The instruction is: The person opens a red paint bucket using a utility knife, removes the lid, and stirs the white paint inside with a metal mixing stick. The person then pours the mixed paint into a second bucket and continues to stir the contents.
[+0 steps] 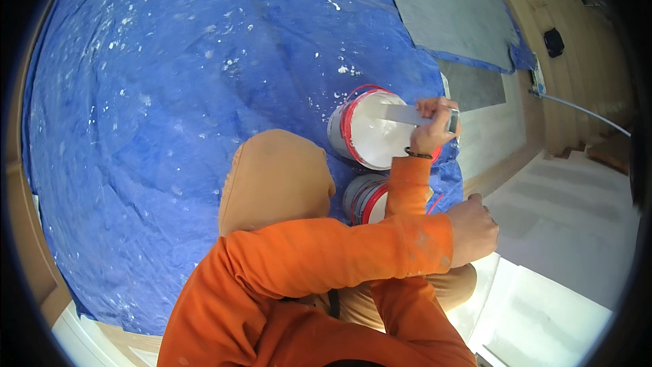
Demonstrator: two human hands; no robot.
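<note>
My right hand (435, 126) is closed around a putty knife (401, 114) with a flat grey blade. The blade dips over a large bucket (346, 129) with a red rim, and a thick white compound (380, 139) lies inside it. My left arm crosses over the right one, and my left hand (474, 231) is curled into a fist near my right knee. Its fingers turn away, so what it may hold is hidden. A second, smaller red-rimmed bucket (363, 197) stands just nearer to me, partly covered by my orange sleeve.
A blue tarp (176, 95) spotted with white splashes covers the floor on the left. A grey sheet (451, 7) lies at the far right, by wooden stairs (577, 81) with a dark object (553, 42) on them. A pale hose (584, 110) runs toward the right. My bent left knee (275, 183) is beside the buckets.
</note>
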